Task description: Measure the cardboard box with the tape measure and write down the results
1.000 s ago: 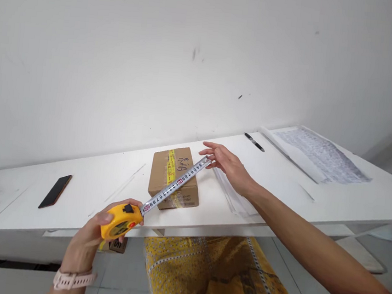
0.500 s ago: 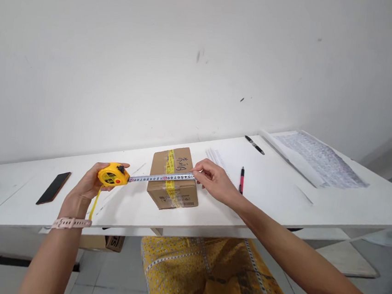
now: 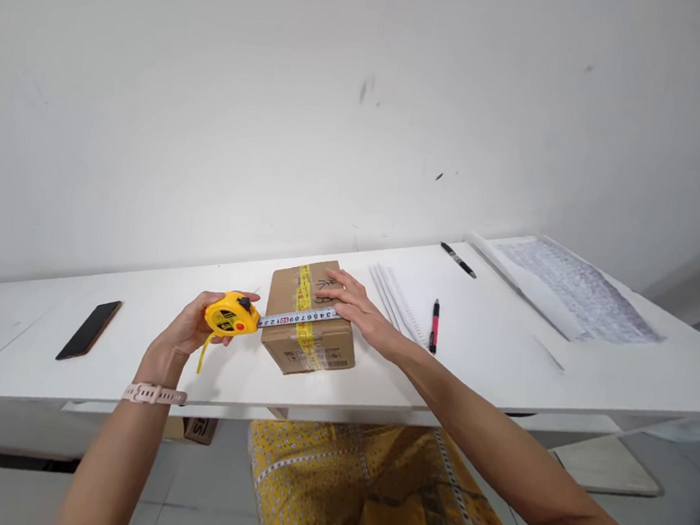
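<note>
A small brown cardboard box (image 3: pixel 292 346) with a yellow tape stripe sits on the white table (image 3: pixel 501 368). My left hand (image 3: pixel 192 328) is closed round a yellow tape measure (image 3: pixel 230 315) just left of the box. Its white blade (image 3: pixel 298 318) lies across the box top from left to right. My right hand (image 3: pixel 349 302) rests on the box's right side, fingers lying flat and pressing the blade's end onto the box.
A black phone (image 3: pixel 88 329) lies on the table at the left. A stack of papers (image 3: pixel 399 300), a red pen (image 3: pixel 434 324), a black pen (image 3: pixel 458 259) and a printed sheet (image 3: pixel 576 286) lie to the right. Yellow patterned fabric (image 3: pixel 365 487) is below the table edge.
My left hand carried the tape measure up from the table's front edge to the box's left side. The blade swung from diagonal to level across the box, and my right hand settled on top.
</note>
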`<state>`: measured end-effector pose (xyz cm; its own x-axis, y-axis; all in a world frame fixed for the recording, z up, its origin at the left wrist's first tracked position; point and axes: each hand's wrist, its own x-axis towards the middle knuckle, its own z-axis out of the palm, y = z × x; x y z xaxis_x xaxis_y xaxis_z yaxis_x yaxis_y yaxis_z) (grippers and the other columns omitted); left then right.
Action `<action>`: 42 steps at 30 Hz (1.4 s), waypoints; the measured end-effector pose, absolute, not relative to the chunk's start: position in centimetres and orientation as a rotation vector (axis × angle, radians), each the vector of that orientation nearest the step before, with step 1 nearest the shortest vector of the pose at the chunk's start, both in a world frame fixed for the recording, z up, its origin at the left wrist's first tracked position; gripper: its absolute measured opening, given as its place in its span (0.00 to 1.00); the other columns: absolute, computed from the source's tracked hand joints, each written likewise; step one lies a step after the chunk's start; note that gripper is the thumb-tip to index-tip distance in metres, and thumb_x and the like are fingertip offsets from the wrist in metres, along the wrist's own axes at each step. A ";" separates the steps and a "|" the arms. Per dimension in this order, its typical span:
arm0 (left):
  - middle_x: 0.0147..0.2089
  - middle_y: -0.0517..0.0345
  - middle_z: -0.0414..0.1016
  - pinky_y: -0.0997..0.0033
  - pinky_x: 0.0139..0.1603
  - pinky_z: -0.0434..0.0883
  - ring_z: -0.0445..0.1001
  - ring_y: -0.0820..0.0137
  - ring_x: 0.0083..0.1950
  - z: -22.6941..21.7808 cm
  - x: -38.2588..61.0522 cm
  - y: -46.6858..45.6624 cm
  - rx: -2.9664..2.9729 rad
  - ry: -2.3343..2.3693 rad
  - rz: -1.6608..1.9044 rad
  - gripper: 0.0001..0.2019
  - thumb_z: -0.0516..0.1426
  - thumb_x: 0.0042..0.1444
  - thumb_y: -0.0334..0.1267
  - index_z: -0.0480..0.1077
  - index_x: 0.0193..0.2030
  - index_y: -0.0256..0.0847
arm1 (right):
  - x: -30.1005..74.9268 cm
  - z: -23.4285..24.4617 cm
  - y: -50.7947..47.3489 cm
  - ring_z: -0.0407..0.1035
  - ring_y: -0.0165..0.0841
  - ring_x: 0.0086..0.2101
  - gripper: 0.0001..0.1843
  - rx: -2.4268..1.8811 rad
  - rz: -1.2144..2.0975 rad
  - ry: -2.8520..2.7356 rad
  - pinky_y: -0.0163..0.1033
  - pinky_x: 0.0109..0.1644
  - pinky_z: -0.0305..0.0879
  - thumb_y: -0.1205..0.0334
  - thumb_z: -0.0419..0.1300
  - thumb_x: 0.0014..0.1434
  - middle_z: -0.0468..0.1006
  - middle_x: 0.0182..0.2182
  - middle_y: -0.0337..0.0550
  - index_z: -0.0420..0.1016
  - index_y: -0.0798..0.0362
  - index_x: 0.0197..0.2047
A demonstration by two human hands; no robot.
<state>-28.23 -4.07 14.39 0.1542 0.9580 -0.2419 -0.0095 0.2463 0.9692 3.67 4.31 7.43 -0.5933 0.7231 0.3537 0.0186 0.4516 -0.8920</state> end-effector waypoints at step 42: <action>0.50 0.46 0.73 0.68 0.30 0.74 0.77 0.60 0.37 5.8 -16.8 -19.8 0.987 0.959 1.319 0.43 0.70 0.38 0.58 0.68 0.62 0.44 | 8.8 7.7 -1.6 0.68 0.41 0.53 0.17 -0.627 0.966 -1.822 0.52 0.58 0.65 0.52 0.52 0.68 0.75 0.52 0.46 0.70 0.42 0.57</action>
<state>-16.80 -19.79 5.82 0.0274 0.9996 0.0012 -0.3073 0.0073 0.9516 8.77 -1.65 7.69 -0.4205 0.7555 0.5024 0.0081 0.5568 -0.8306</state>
